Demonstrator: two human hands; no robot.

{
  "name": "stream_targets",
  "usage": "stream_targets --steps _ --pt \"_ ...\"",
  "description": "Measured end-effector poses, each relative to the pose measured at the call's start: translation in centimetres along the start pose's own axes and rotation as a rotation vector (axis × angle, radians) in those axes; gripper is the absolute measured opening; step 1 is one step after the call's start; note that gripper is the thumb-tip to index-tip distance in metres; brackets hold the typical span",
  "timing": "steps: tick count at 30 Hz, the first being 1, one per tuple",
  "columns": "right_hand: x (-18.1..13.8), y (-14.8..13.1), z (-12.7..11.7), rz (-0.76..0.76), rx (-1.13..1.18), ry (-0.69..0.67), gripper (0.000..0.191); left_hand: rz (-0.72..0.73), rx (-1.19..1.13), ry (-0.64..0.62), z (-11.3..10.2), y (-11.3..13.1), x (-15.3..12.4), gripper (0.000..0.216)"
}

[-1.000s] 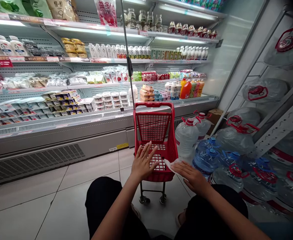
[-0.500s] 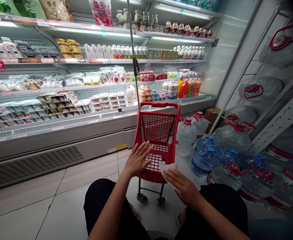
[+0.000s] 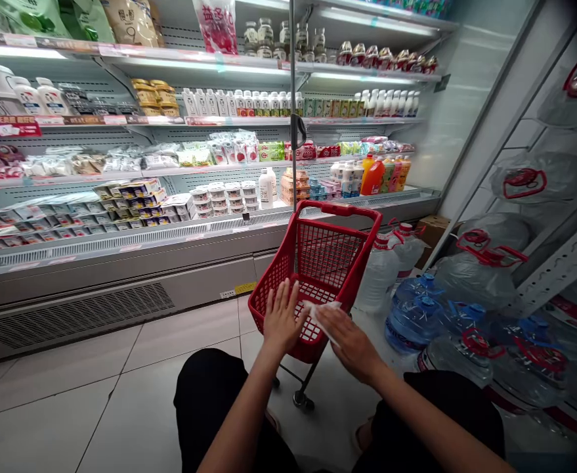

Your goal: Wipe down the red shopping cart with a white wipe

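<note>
In front of me stands a small red shopping cart (image 3: 373, 226) with grid-patterned plastic sides, turned at an angle on its dark wheeled legs. My left hand (image 3: 283, 322) is spread over the cart's near-left edge; whether it touches the plastic I cannot tell. Fingers together, my right hand (image 3: 350, 341) holds a thin white wipe (image 3: 312, 309) at the basket's near-right side. Part of the wipe is hidden under those fingers. Through the grid of the basket floor the pale tiles show.
Behind the cart runs an open refrigerated display (image 3: 209, 253) stocked with yogurt tubs, bottles and packs. Blue-capped water jugs (image 3: 416, 309) and clear jugs with red handles (image 3: 379, 272) crowd the right side. A metal shelf frame (image 3: 558, 253) rises there. My knees flank the cart.
The cart has swung round, so its left side now shows. My right hand with the wipe has come nearer to my left hand. The background has shifted right in view.
</note>
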State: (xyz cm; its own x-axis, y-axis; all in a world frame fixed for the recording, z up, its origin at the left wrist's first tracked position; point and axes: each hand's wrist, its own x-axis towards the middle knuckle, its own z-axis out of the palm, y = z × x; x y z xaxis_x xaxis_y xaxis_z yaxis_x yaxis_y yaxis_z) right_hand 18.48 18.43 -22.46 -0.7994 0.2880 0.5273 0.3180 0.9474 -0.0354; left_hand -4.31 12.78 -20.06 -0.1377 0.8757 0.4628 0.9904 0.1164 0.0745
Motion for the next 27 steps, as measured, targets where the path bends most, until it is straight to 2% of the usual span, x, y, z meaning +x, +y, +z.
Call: stream_targets --steps 3,5,8,11,14,16,18,23,25,27 --pt "-0.4 -2.5 0.1 -0.094 0.002 -0.057 0.086 0.037 -0.038 0.039 -0.3 2.0 -1.0 0.067" --pt "-0.3 -2.1 -0.3 -0.143 0.003 -0.09 0.088 0.06 -0.054 0.035 -0.7 2.0 -1.5 0.07" --pt "0.7 1.8 -1.4 -0.125 -0.024 -0.089 0.087 0.099 -0.052 0.008 -1.1 1.1 -1.7 0.077" --pt "1.8 6.8 -2.1 0.026 -0.087 -0.021 0.079 0.104 -0.036 0.005 -1.1 0.7 -1.7 0.078" --pt "2.5 8.8 -2.1 0.096 -0.095 0.001 0.071 0.119 -0.042 0.018 -0.9 0.4 -1.5 0.078" --pt "2.6 7.7 -1.7 0.081 -0.057 0.001 0.069 0.116 -0.053 0.019 -0.8 -0.3 -1.3 0.075" --pt "2.6 5.2 -1.3 0.047 -0.011 -0.005 0.07 0.087 -0.057 0.008 -0.8 -1.6 -0.9 0.073" --pt "3.4 -1.2 -0.7 -0.066 0.029 -0.064 0.079 -0.098 -0.048 -0.049 -0.8 -4.1 0.5 0.072" --pt "4.0 -1.9 -0.7 -0.099 0.014 -0.075 0.082 -0.097 -0.071 -0.042 -0.7 -3.7 0.7 0.071" --pt "4.4 -1.0 -0.8 -0.112 -0.007 -0.069 0.083 -0.019 -0.098 -0.043 -0.7 -2.9 0.6 0.071"
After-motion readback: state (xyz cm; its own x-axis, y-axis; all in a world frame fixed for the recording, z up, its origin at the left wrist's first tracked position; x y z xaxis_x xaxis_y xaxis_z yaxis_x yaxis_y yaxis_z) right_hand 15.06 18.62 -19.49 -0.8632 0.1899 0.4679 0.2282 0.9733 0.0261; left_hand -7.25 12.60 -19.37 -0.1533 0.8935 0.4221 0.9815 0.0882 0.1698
